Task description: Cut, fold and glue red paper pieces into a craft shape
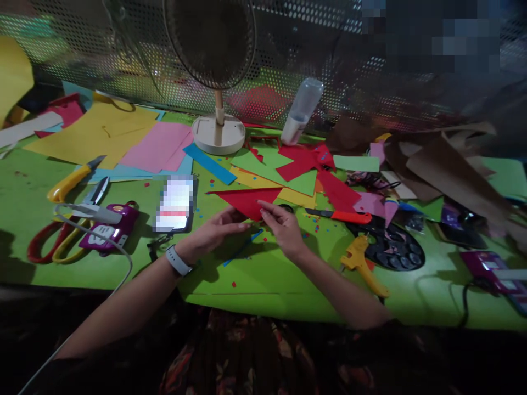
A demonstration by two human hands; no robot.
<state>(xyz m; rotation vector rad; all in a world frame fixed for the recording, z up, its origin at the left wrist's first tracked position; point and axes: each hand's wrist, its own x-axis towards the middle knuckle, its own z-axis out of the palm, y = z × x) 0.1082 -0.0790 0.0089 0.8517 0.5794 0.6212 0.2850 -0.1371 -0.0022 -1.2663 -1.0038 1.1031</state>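
Note:
Between my hands, over the green table, is a folded piece of red paper (249, 201) shaped like a triangle with its point down. My right hand (282, 226) pinches it near the lower right side, thumb and fingers closed on it. On the other side, my left hand (216, 233) supports the paper's left part, its thumb stretched out below; some of its fingers are hidden behind the paper. Beneath my hands lies a thin blue strip (242, 248). A phone (175, 204) rests left of my left hand, and an orange-handled cutter (340, 215) lies right of my right hand.
Scissors (43, 241), a yellow cutter (74, 180) and a purple device (111, 227) are at left. A fan (218, 134) and a bottle (302, 109) stand at the back. A yellow glue gun (360, 263) and a black palette (397, 247) lie at right, with coloured paper around.

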